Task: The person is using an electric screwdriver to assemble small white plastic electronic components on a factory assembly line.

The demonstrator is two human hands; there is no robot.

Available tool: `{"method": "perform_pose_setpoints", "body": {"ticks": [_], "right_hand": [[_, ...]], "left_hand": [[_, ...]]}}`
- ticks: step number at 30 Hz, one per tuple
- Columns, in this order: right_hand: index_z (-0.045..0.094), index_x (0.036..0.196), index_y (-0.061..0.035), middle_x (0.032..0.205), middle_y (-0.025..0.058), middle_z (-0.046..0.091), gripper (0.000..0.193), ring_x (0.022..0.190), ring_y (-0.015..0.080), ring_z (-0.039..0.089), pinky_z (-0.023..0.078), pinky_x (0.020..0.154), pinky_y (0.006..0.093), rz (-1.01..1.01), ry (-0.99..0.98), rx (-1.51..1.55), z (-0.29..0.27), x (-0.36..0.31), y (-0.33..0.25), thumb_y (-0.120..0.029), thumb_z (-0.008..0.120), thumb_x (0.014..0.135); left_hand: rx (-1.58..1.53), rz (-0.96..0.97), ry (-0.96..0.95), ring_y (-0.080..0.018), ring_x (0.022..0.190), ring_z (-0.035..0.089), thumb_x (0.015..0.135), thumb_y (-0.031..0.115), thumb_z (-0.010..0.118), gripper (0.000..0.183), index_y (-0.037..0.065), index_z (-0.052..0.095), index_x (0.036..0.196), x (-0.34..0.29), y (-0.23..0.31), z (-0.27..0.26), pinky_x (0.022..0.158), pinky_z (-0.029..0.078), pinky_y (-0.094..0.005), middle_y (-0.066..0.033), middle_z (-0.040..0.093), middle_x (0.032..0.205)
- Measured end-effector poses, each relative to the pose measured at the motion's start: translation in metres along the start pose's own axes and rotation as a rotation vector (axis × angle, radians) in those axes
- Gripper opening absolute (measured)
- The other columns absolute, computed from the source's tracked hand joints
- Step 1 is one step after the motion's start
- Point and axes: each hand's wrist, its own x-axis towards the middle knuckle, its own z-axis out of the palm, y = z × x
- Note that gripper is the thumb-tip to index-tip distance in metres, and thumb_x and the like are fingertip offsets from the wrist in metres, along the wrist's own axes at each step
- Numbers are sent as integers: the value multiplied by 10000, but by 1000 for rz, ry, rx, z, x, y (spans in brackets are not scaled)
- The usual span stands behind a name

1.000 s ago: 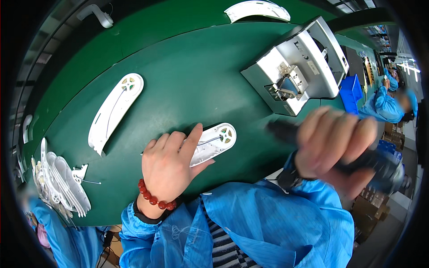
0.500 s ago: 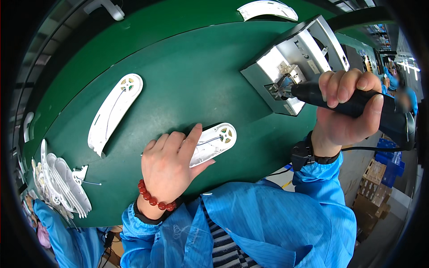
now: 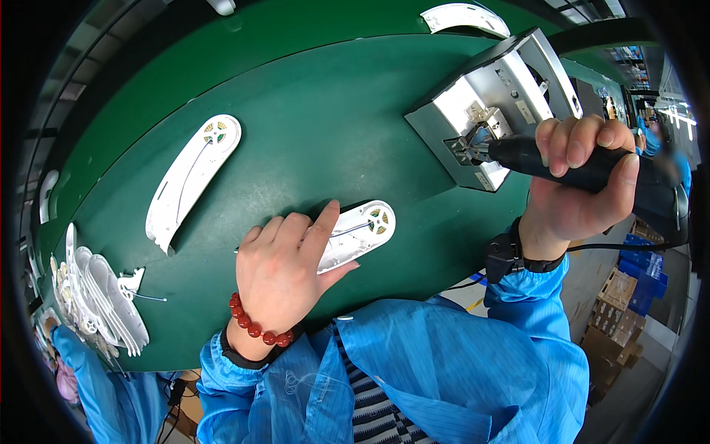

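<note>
My right hand (image 3: 592, 166) is wrapped around a black electric screwdriver (image 3: 518, 153). The driver's tip meets the metal outlet of a box-shaped screw feeder (image 3: 451, 103). With thumb and forefinger on either side, my left hand (image 3: 285, 251) grips a white plastic housing (image 3: 347, 248) against the green table. A round speaker-like part sits at the housing's right end, with a thin wire running from it; the left end is hidden under my palm. A similar white housing (image 3: 188, 185), also fitted with a round part and wire, lies apart to the left.
A pile of white shells (image 3: 103, 303) stands at the left table edge, beside a small white part with a wire (image 3: 133, 283). Behind the feeder lies another curved white piece (image 3: 466, 18). A co-worker's blue sleeve (image 3: 96, 385) is at lower left. Blue bins (image 3: 642, 270) stand at right.
The whole view has shifted slightly. Both my hands keep their grips, and the screwdriver tip stays at the feeder's outlet. At lower left, the co-worker's arm has shifted, and a hand shows by the pile.
</note>
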Motion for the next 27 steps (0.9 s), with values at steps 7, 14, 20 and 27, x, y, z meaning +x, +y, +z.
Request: {"method": "perform_pose_setpoints", "body": {"ticks": [7,14,20,27], "right_hand": [[493,991,-86,732,76,542,292,558,163,474,394,580,348,23,21,32,8,-2,5,-353,376,979],[466,980,-79,706,57,519,306,539,144,466,385,556,313,94,-125,208,50,-27,19,-381,490,936],[439,968,-95,708,40,540,338,515,136,485,392,528,304,217,-198,310,93,-39,31,-409,552,914],[440,966,-95,700,39,548,328,504,120,485,400,530,300,209,-202,363,94,-36,32,-401,546,910]], "left_hand": [[5,-14,-8,-221,673,573,515,329,827,701,96,640,1150,-3,-1,-1,585,435,-344,-33,559,771],[-14,23,18,-227,675,577,545,489,762,744,81,629,1153,-2,-5,1,596,438,-340,-38,567,789],[-57,1,54,-244,684,588,541,536,761,770,37,616,1109,-5,-8,4,603,439,-343,-54,586,799],[-153,39,131,-228,740,602,574,469,768,545,61,600,893,-9,-11,8,623,455,-339,-51,625,931]]}}
